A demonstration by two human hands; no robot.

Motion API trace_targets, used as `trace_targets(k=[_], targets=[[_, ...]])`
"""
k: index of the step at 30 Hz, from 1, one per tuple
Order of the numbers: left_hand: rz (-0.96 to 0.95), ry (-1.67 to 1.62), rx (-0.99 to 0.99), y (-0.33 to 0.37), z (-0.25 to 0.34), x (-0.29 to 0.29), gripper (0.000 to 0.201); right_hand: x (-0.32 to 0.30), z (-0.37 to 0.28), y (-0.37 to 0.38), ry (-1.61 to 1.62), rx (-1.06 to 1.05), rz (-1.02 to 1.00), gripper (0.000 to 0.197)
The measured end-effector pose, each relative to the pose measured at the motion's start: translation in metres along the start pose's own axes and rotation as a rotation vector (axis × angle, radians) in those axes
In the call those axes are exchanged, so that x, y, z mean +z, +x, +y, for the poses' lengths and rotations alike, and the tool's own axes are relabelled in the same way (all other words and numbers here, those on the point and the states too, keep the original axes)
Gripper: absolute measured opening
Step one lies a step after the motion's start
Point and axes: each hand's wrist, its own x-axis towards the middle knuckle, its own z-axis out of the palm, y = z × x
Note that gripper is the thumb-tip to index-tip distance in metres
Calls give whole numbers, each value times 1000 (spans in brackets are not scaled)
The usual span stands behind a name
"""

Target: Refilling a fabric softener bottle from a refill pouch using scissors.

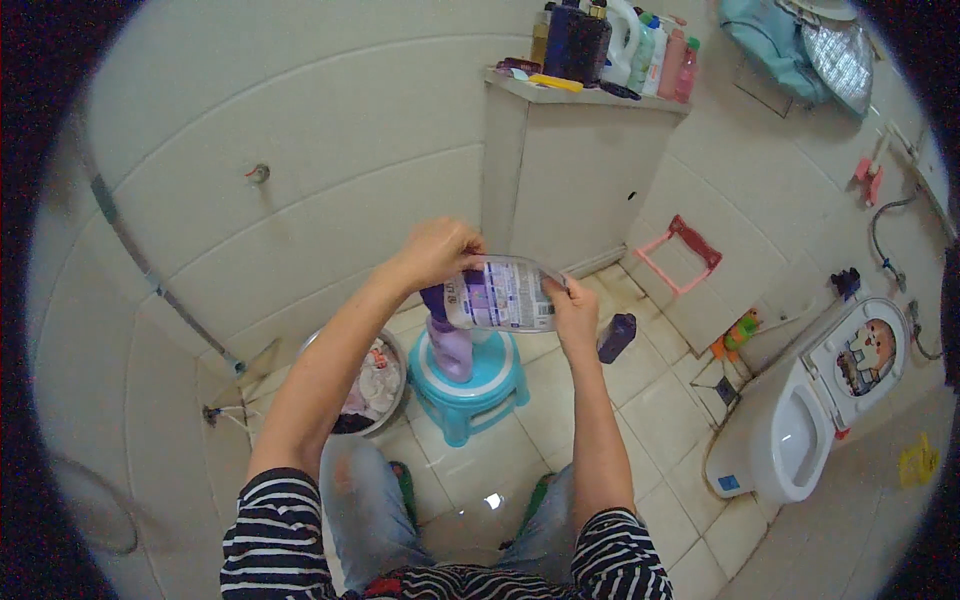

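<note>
Both my hands hold a clear plastic refill pouch [508, 293] with a purple and white printed panel, lying sideways in the air. My left hand [440, 252] is closed on its upper left corner, and my right hand [572, 310] pinches its right end. The pouch's dark purple left end is just above a lilac bottle [450, 352], hiding the bottle's mouth. I cannot tell whether liquid is flowing. The bottle stands on a blue plastic stool [465, 424] with a pale ring on its top.
Left of the stool, a metal basin [398, 385] holds clothes. A dark purple container [617, 338] is on the tiled floor to the right. Farther right stands a toilet [790, 450] with its lid up. Several toiletry bottles [585, 45] crowd a ledge at the back.
</note>
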Motion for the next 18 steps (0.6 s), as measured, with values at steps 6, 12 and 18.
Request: trace_targets(k=[6, 12, 18], targets=[[85, -23, -26, -16, -20, -1, 14, 0, 10, 2, -30, -15, 22, 17], [120, -112, -99, -32, -47, 7, 14, 6, 16, 4, 17, -65, 51, 18], [98, 41, -121, -23, -4, 6, 28, 1, 21, 2, -92, -113, 87, 15]])
